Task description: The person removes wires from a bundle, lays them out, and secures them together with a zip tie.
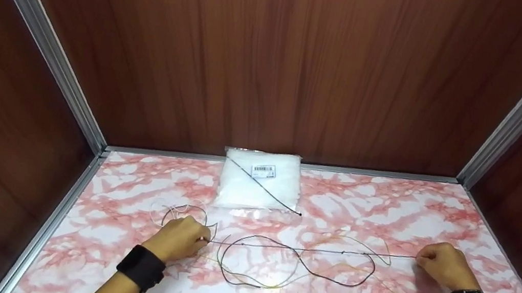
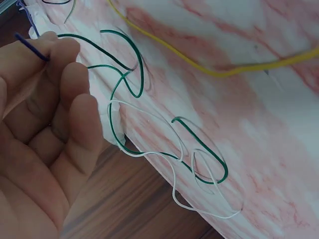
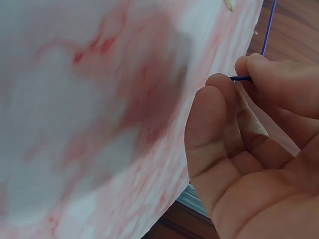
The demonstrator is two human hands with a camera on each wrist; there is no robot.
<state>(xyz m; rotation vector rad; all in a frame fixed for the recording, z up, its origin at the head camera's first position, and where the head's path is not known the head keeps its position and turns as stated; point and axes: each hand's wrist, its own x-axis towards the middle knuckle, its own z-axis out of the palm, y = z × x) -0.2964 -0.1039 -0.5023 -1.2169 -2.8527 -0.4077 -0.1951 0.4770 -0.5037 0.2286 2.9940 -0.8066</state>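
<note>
A thin blue wire point(image 1: 397, 256) stretches nearly straight between my two hands above the table. My left hand point(image 1: 179, 238) pinches one end; in the left wrist view a short blue tip point(image 2: 31, 46) sticks out past the fingers. At the right, my right hand point(image 1: 447, 266) pinches the other end between thumb and fingertips, and its tip point(image 3: 239, 78) shows in the right wrist view. Beneath the stretched wire lie a looped dark wire point(image 1: 334, 280) and yellow wire point(image 2: 222, 73). Green wire point(image 2: 141, 74) and white wire point(image 2: 173, 186) lie curled by my left hand.
A clear bag of white contents point(image 1: 283, 170) with a barcode label point(image 1: 263, 171) lies at the back. Across it rests a thin black strip point(image 1: 265, 189) with a knob at one end. Brown wood-look panels point(image 1: 283, 67) enclose the marbled pink-white table point(image 1: 386, 211).
</note>
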